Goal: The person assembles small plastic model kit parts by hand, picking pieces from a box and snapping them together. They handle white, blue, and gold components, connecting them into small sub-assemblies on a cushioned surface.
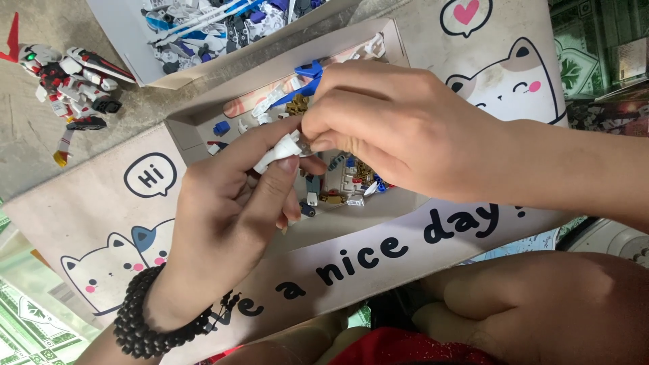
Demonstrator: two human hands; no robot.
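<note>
A small white plastic part [278,150] sits pinched between the thumb and forefinger of the left hand [226,216], held just above a shallow cardboard box [203,115]. The right hand [392,128] meets it from the other side, its fingertips closed together on the end of the same part, so both hands are clamped on the one piece. What the right fingertips hold besides that part cannot be made out.

The left wrist wears a bracelet of black beads [145,314]. Below the hands, inside the box, lie loose small pieces [348,184] in white, blue, gold and grey, and a blue piece [307,71] shows near the box's far wall.

The box rests on a beige mat [88,209] printed with cartoon cats, speech bubbles and dark lettering. A second box [128,40], further off and partly out of view, holds a heap of white, blue and purple parts. To the left of it, on the bare grey surface, lies a built toy robot figure [71,84] in white, red and black. The person's bare knees [541,304] show at the bottom right edge.
</note>
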